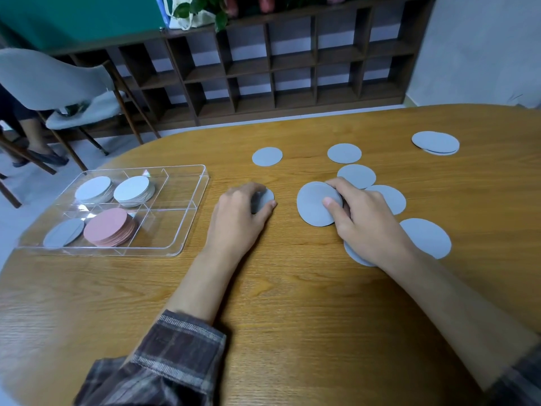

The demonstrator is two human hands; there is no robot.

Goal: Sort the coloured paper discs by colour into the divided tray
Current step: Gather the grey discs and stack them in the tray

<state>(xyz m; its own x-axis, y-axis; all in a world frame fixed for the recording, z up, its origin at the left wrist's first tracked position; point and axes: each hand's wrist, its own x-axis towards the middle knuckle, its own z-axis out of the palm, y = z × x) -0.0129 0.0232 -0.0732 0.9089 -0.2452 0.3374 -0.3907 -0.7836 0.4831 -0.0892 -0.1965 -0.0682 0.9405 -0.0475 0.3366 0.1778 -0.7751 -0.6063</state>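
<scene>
The right hand point(363, 218) has its fingers curled and its thumb pressed on top of a grey disc point(311, 205), pinching it by the near edge where it sits on the table point(292, 317), just right of centre. The left hand point(240, 209) is cupped over a second disc point(266, 197), thumb tucked at its rim.

To do this well, I'd slide each thin disc until a fingertip gets under it, then gather several before carrying them over – paper this flat resists a straight pinch. They belong with the grey pile point(63, 232) in the near-left section of the tray point(167, 230), beside the pink stack point(108, 227), not on the white stacks point(93, 189) behind.

More loose discs point(344, 153) lie scattered ahead and to the right, one point(355, 254) partly under the right wrist – easy to drag along. A chair point(58, 80) and a shelf point(292, 68) stand beyond the table.
</scene>
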